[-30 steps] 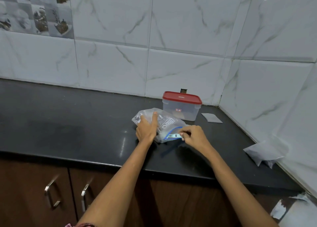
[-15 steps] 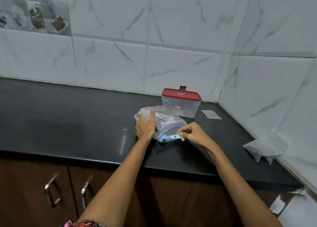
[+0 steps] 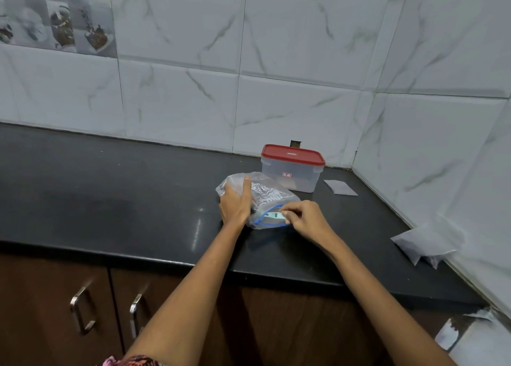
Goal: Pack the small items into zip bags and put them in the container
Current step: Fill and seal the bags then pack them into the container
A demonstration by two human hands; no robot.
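Both hands are on the zip bag [image 3: 269, 197], seen from the head camera looking down over the forearms. Her left hand [image 3: 235, 204] lies over the left side of the bag, fingers curved down onto the crinkled plastic with the thumb stretched up along it, pressing the bag against the desk [image 3: 110, 188]. Her right hand [image 3: 305, 220] is at the near end of the bag, fingertips bunched together and pinching the blue zip strip at the mouth, right where a pale green patch shows through the plastic.

That bag is clear, puffed and wrinkled, lying on the dark desk with its mouth toward the person. Something silvery or printed is inside, but what it is I can't make out through the plastic.

Just behind the bag, nearly touching its far end, stands the container [image 3: 290, 176]: a clear rectangular tub with its red lid [image 3: 293, 155] closed on top and a small red label on the front wall. It sits close to the corner where the marble-look wall tiles [image 3: 290, 108] meet.

To the right of the container a small flat white packet [image 3: 340, 187] lies on the desk. Further right, well apart from the hands, a larger whitish pouch [image 3: 425, 241] leans against the side wall.

Below the desk edge are brown cabinet doors [image 3: 55, 310] with metal handles.
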